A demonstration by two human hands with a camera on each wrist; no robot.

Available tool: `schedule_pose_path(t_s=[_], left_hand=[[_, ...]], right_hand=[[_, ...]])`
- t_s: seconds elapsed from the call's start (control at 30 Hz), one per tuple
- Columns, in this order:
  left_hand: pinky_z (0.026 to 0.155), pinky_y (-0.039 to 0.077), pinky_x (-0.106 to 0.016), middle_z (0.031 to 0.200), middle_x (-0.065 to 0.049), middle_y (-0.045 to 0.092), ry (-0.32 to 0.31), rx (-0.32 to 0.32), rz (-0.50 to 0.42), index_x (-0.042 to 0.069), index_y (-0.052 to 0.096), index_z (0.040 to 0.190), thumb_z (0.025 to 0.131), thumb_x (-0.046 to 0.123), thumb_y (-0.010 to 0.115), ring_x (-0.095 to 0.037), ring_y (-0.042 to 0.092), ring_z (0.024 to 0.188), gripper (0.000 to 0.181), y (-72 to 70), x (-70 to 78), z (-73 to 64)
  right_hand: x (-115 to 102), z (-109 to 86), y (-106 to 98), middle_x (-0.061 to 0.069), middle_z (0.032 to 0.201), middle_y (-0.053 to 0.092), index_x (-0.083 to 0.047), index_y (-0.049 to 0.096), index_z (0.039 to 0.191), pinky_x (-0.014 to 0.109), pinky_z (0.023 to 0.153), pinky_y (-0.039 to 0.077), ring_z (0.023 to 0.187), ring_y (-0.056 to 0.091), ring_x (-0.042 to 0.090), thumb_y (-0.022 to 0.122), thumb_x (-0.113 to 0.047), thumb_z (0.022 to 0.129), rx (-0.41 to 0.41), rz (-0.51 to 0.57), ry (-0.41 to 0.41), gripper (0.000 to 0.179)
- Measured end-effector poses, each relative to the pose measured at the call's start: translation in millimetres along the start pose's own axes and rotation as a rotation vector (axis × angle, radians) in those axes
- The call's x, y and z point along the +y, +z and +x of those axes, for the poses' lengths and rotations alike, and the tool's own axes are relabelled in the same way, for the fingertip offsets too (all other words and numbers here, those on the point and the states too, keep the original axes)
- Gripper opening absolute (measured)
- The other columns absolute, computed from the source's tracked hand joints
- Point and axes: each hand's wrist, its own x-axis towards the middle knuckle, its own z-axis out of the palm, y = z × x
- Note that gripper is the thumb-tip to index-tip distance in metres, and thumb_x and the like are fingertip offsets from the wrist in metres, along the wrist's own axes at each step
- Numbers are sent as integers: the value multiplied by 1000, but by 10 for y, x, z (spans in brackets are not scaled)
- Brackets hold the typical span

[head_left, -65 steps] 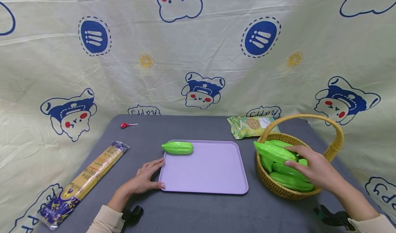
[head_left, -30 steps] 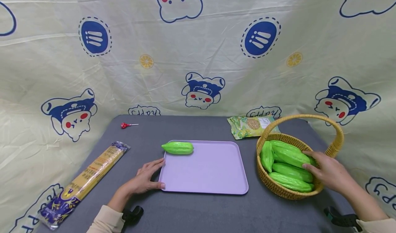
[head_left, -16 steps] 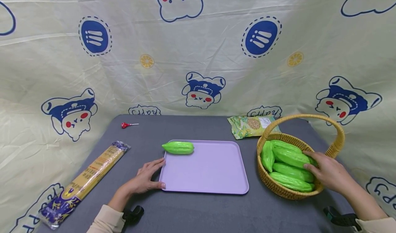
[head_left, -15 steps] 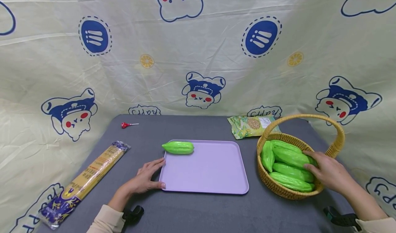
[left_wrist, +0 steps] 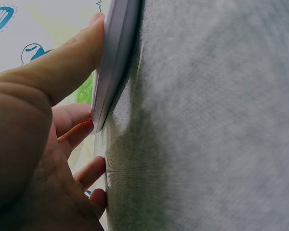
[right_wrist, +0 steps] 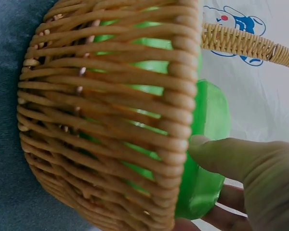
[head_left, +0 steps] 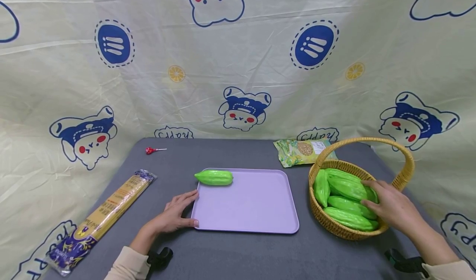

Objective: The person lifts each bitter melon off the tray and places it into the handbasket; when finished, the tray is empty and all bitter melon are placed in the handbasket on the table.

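Note:
In the head view my left hand rests at the left edge of a lilac tray; its thumb and fingertips touch the rim in the left wrist view. One green bitter melon lies across the tray's far left corner. At the right, a wicker basket with a tall handle holds several similar melons. My right hand reaches over its near right rim and grips a bitter melon between thumb and fingers. Part of that melon is hidden by the hand and the basket wall.
A long pasta packet lies slanted at the left. Behind the basket sits a green and yellow bag. A small red-handled item with a thin metal tip is at the far left. A printed curtain hangs behind the grey table.
Over these two seconds the melon under my right hand has gone from the basket's left rim down and right among the others. The hand has since shifted slightly left. My left hand stays put.

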Motion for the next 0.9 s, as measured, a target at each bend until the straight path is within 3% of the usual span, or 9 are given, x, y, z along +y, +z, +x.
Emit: schedule_pose_path(t_s=[0.37,0.63,0.9], left_hand=[[100,18,-65,155,-13,26,-2,-2,-1,7,32,147,80,40,72,-41,22,136,85,4,3,-1],[100,18,-65,155,-13,26,-12,-6,-3,7,32,147,79,40,73,-41,22,136,85,-3,7,0],[100,18,-64,155,-13,26,-11,-8,-4,7,32,147,80,40,72,-41,21,136,85,3,7,1]], right_hand=[[46,-21,-22,34,119,54,3,48,129,63,81,41,105,51,52,67,-16,84,-40,-42,-18,53],[20,-27,-10,32,114,56,1,52,123,60,77,43,100,54,47,69,-17,82,31,-25,-15,48],[11,-38,24,32,115,56,2,52,123,62,78,42,102,53,49,67,-13,83,52,-23,-2,45]])
